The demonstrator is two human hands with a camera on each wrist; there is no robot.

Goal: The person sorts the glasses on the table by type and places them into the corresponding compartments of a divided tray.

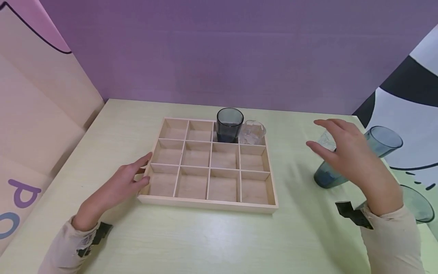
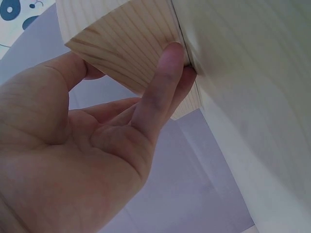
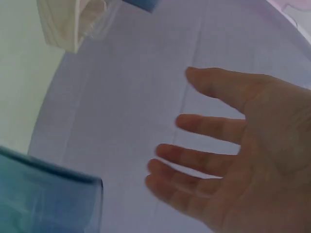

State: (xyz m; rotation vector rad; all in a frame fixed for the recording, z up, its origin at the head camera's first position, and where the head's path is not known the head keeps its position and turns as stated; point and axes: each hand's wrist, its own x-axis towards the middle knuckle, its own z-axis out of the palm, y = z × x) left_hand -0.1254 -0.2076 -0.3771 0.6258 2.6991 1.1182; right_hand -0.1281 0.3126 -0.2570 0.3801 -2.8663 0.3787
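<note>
A wooden tray [image 1: 207, 205] divided into several compartments sits on the table. My left hand [image 1: 118, 186] touches its left outer wall; in the left wrist view the fingers lie against the bare wood side [image 2: 126, 48]. A dark grey glass [image 1: 228, 127] stands in the back row, third compartment from the left. Beside it, a clear wavy-rimmed glass [image 1: 252, 133] occupies the back right compartment. Over the table's right side, my right hand [image 1: 352, 156] hovers with spread fingers, holding nothing. Behind it a blue-tinted glass [image 1: 326, 177] is partly hidden.
A clear glass [image 1: 327, 140] is partly covered by the right hand's fingers. Near the right forearm another blue-green glass [image 1: 417, 203] shows its rim. A purple panel [image 1: 239, 57] rises behind the table [image 1: 212, 236], with printed panels on both sides.
</note>
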